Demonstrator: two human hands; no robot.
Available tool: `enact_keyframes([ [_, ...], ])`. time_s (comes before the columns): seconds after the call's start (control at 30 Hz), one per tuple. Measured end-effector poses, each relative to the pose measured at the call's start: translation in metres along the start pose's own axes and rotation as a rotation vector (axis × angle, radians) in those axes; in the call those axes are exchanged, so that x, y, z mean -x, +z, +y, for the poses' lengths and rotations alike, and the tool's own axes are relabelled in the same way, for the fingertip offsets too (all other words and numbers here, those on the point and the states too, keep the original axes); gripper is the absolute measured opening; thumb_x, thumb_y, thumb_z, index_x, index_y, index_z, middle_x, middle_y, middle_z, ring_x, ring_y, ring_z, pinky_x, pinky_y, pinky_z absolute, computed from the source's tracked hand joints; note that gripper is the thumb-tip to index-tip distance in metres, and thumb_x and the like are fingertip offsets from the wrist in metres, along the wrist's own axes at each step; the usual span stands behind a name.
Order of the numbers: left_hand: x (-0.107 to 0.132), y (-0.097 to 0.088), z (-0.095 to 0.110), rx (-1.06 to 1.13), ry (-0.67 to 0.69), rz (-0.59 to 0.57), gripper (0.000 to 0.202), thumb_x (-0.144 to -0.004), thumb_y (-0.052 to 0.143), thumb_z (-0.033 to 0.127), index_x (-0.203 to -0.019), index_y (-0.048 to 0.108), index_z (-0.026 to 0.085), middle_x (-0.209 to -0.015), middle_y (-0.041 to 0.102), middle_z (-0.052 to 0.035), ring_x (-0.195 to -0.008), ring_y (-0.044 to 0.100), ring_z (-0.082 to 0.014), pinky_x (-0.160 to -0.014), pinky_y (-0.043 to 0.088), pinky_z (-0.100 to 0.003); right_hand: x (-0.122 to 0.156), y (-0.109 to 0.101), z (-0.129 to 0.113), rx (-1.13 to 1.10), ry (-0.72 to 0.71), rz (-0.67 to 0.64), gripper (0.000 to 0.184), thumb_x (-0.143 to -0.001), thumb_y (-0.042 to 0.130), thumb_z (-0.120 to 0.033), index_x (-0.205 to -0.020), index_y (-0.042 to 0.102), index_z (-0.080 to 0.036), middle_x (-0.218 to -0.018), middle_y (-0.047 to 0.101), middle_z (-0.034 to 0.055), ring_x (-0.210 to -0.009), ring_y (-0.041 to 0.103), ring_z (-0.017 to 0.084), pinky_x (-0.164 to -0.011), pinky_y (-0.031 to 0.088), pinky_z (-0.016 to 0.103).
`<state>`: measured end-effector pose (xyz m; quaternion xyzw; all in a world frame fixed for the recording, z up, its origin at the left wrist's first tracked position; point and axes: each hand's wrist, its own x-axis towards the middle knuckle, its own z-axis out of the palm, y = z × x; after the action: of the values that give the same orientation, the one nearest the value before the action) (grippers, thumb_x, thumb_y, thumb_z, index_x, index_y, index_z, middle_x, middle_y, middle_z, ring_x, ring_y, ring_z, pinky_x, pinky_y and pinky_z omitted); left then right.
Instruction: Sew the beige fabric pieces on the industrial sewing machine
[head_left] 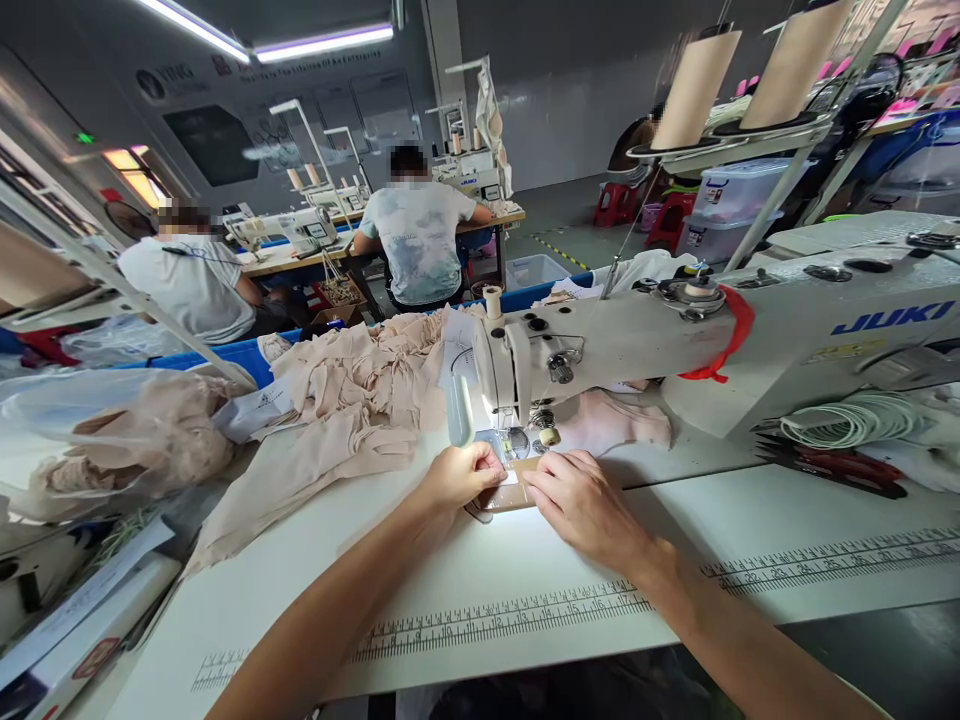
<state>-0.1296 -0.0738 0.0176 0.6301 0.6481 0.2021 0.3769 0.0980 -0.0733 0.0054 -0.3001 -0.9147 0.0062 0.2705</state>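
A small beige fabric piece (516,492) lies on the white table under the needle area of a white JUKI sewing machine (675,335). My left hand (459,477) pinches its left edge with curled fingers. My right hand (581,505) presses on its right side, fingers bent and close together. Both hands sit just in front of the presser foot (516,443), lit by the machine lamp.
A heap of beige fabric (352,400) covers the table to the left, with a plastic bag of more fabric (112,435) beyond. Red-handled scissors (847,467) lie at right. Thread cones (697,90) stand above. Two people sit at machines behind. A ruler strip (525,615) runs along the table.
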Motion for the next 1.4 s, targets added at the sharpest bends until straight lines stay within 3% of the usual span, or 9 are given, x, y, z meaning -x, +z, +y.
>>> enact_keyframes([
  [0.23,0.001,-0.003,0.007,-0.036,0.001,-0.024,0.018,-0.079,0.065,0.037,-0.073,0.062,0.021,-0.068,0.065,0.0024,-0.069,0.059,-0.0162,-0.059,0.04,-0.025,-0.001,-0.005,-0.002,0.014,-0.029,-0.074,0.025,-0.101,0.048,-0.014,-0.108,0.071,-0.02,-0.086,0.06,0.0037,-0.079,0.051,0.02,-0.078,0.039,0.035],
  [0.4,0.006,-0.005,0.012,-0.209,0.071,0.004,0.014,-0.085,0.065,0.033,-0.079,0.065,0.022,-0.076,0.07,0.0017,-0.073,0.064,-0.0173,-0.064,0.047,-0.026,-0.002,-0.002,-0.007,0.115,-0.075,-0.076,0.021,-0.096,0.056,-0.016,-0.107,0.072,-0.021,-0.087,0.061,0.0047,-0.078,0.049,0.021,-0.074,0.036,0.035],
  [0.57,0.026,0.004,0.015,-0.706,0.513,0.277,0.016,-0.095,0.051,0.015,-0.091,0.066,0.018,-0.101,0.071,-0.0096,-0.091,0.067,-0.0242,-0.074,0.056,-0.034,-0.003,0.003,-0.011,0.167,-0.093,-0.036,0.014,-0.095,0.056,-0.016,-0.096,0.07,-0.019,-0.087,0.062,0.0051,-0.079,0.049,0.021,-0.075,0.035,0.036],
  [0.67,0.044,0.017,0.009,-0.791,0.748,0.29,0.027,-0.099,0.04,0.011,-0.1,0.067,0.016,-0.104,0.071,-0.0127,-0.094,0.068,-0.0245,-0.081,0.059,-0.037,-0.003,0.002,-0.012,0.174,-0.097,-0.026,0.014,-0.095,0.056,-0.015,-0.092,0.069,-0.018,-0.086,0.061,0.0054,-0.078,0.049,0.022,-0.074,0.034,0.036],
  [0.73,0.053,0.026,0.003,-0.795,0.807,0.311,0.031,-0.1,0.038,0.011,-0.112,0.066,0.013,-0.108,0.072,-0.0141,-0.097,0.069,-0.0246,-0.086,0.061,-0.039,-0.003,0.001,-0.013,0.169,-0.093,-0.043,0.015,-0.095,0.055,-0.015,-0.097,0.07,-0.018,-0.086,0.062,0.0056,-0.079,0.049,0.022,-0.074,0.034,0.037],
  [0.9,0.06,0.036,-0.004,-0.842,0.838,0.344,0.042,-0.099,0.035,0.012,-0.133,0.059,0.01,-0.116,0.073,-0.0161,-0.11,0.07,-0.0267,-0.099,0.06,-0.043,-0.002,0.001,-0.014,0.15,-0.073,-0.072,0.021,-0.096,0.053,-0.015,-0.107,0.071,-0.018,-0.09,0.063,0.0062,-0.082,0.051,0.022,-0.076,0.037,0.037],
  [1.0,0.055,0.034,-0.004,-0.868,0.829,0.345,0.041,-0.099,0.036,0.014,-0.13,0.062,0.009,-0.115,0.073,-0.0164,-0.107,0.07,-0.0264,-0.098,0.061,-0.04,-0.004,0.002,-0.01,0.125,-0.045,-0.052,0.023,-0.097,0.051,-0.014,-0.107,0.071,-0.019,-0.088,0.063,0.0061,-0.081,0.052,0.022,-0.075,0.038,0.037],
  [1.17,0.038,0.029,-0.007,-0.845,0.811,0.378,0.037,-0.097,0.04,0.014,-0.122,0.066,0.006,-0.115,0.072,-0.0192,-0.104,0.07,-0.0276,-0.094,0.062,-0.04,-0.009,0.004,0.003,0.135,0.061,0.066,0.026,-0.099,0.047,-0.01,-0.09,0.07,-0.019,-0.081,0.063,0.006,-0.079,0.054,0.022,-0.079,0.038,0.036],
  [1.4,0.021,0.029,-0.012,-0.786,0.817,0.381,0.035,-0.098,0.04,0.016,-0.119,0.068,0.009,-0.11,0.072,-0.0191,-0.1,0.069,-0.0287,-0.091,0.062,-0.044,-0.008,0.006,0.013,0.132,0.076,0.086,0.027,-0.098,0.047,-0.009,-0.096,0.072,-0.018,-0.09,0.068,0.0075,-0.086,0.057,0.022,-0.082,0.038,0.036],
])
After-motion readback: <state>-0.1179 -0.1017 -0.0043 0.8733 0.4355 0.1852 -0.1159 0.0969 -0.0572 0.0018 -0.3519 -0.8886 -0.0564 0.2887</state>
